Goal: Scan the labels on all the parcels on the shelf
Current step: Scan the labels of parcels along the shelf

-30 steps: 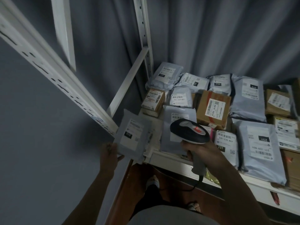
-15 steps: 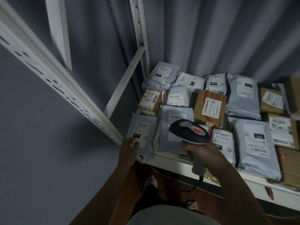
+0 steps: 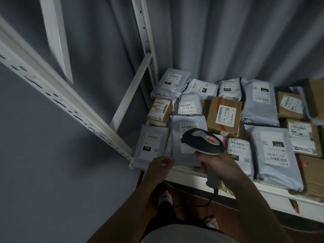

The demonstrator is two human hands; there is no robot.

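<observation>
The flat grey plastic mailer with the white 010 label (image 3: 151, 145) lies at the shelf's front-left corner, nine o'clock of the black handheld scanner (image 3: 201, 143) gripped in the right hand (image 3: 217, 165). The left hand (image 3: 158, 166), fingers loosely curled at its near edge, holds nothing I can make out. It overhangs the white metal shelf (image 3: 192, 174); a nudge could tip it off.

Parcels (image 3: 224, 116) pack the shelf (image 3: 273, 199) edge to edge; only its front stands open, flanked by an upright (image 3: 57, 100).

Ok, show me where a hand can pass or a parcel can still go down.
No bare shelf surface shows: parcels overlap edge to edge. Open room is only off the shelf's front lip, where the left hand and the right hand with the scanner are.
</observation>
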